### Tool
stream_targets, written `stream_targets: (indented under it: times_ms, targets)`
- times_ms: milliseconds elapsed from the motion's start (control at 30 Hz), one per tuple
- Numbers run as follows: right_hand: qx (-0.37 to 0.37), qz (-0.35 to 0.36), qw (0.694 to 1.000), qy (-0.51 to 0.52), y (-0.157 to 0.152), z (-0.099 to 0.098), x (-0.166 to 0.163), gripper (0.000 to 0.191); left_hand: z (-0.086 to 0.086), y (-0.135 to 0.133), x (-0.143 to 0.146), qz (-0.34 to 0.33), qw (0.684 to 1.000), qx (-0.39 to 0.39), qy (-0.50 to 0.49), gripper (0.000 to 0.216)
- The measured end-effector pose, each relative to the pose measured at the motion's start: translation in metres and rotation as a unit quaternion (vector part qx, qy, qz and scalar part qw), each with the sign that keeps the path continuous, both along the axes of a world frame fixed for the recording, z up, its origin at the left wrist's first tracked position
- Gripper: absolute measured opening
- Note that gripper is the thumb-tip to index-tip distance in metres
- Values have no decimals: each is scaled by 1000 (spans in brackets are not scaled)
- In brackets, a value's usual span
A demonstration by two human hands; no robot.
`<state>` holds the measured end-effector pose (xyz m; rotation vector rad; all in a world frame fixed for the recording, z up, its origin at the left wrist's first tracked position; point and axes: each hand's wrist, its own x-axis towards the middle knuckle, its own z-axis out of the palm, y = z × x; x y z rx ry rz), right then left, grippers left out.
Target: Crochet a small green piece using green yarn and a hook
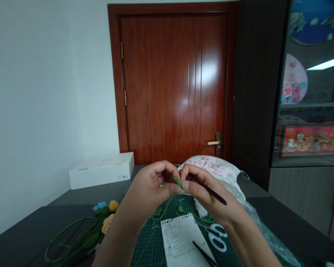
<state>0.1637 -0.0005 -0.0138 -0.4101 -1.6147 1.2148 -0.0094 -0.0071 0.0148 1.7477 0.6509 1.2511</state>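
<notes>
Likely mid-stitch: my left hand [156, 182] pinched green yarnwork [177, 180], right hand [204, 179] gripped dark tool [210, 191]; next loop probably needed steady tension.

Green piece [177, 181] partly behind fingertips [176, 190] — and, on the notepaper [185, 223], only illegible writing [178, 244]

Left of the left hand [159, 181] lie flowers [91, 240], with the box [102, 170] behind. Below the right hand [204, 182], scissors [210, 235] sit on the mat [147, 244] (paper [179, 239] just beside, to their left). Behind both hands: the bag [211, 166], then the door [161, 85].
</notes>
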Motion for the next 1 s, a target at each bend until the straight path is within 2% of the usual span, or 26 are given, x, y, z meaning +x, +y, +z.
stream_targets:
  times_ms: [567,1000]
  targets:
    - [-5,3,1000,19,3,-5,0,22,-1,3,1,7,1000,3,-13,17]
    - [2,-7,1000,9,1,-3,-1,26,-2,3,0,17,1000,8,0,16]
